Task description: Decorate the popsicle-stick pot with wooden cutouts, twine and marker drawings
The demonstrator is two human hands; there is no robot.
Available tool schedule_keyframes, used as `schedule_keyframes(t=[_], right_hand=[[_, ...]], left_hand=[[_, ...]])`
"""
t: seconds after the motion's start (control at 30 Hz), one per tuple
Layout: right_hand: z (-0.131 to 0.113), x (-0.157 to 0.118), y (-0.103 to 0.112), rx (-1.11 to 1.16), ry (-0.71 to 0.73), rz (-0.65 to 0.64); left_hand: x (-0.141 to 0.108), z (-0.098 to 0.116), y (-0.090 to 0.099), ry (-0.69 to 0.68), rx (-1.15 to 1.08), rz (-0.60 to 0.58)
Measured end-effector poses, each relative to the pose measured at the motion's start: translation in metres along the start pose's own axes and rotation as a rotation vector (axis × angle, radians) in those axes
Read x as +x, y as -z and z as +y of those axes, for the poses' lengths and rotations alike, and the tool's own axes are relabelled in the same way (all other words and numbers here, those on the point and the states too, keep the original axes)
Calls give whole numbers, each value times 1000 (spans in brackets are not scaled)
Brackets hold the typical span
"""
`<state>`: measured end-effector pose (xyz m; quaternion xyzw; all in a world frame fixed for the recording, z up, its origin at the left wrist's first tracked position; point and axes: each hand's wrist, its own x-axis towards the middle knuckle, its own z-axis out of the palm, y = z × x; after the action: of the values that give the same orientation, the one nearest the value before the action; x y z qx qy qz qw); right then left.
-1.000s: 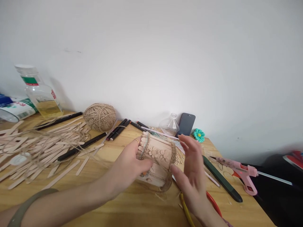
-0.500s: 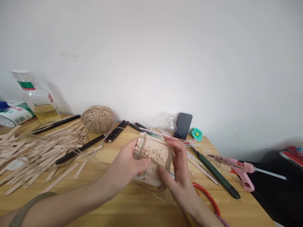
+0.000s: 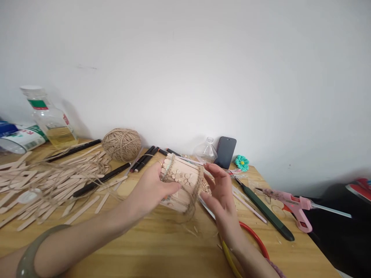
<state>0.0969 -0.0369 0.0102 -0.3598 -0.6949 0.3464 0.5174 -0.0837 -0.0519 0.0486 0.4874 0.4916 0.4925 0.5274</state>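
- Toward the left edge of the table (image 3: pixel 139 251), loose craft sticks (image 3: pixel 62 184) lie heaped, with a bottle (image 3: pixel 59 133) behind them.
- Near the back edge, against the wall, sits a ball of twine (image 3: pixel 121 144).
- The left hand (image 3: pixel 152 185) grasps the wooden cup (image 3: pixel 182 183) by its left end, thumb pressed across the near side.
- The cup is tipped on its side above the table's middle; carved flowers (image 3: pixel 177 176) face up, and a twine band (image 3: pixel 197 188) rings its right end.
- Compared with half a second ago, the cup has shifted left and the right thumb has come off its side, so the left hand seems to bear most of it.
- The right hand (image 3: pixel 222 193) is loosely curved, fingers spread beside the band; whether a fingertip touches, I cannot tell.
- By the right edge lies a glue gun (image 3: pixel 286 199).
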Motion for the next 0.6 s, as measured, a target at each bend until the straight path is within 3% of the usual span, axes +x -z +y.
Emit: schedule_keyframes(t=[0.07,0.1,0.2,0.37,0.6], right_hand=[[4,2,-1,25,-138,95],[6,1,-3,32,-209,75],[9,-3,-18,123,-314,-161],[-3,-15,-42,206,-383,-499],[-8,-56,-23,179,-294,-574]], left_hand=[[4,3,8,-20,67,12],[6,5,13,-22,103,19],[8,10,23,-44,176,40],[11,20,39,-40,215,17],[18,20,63,19,294,-172]])
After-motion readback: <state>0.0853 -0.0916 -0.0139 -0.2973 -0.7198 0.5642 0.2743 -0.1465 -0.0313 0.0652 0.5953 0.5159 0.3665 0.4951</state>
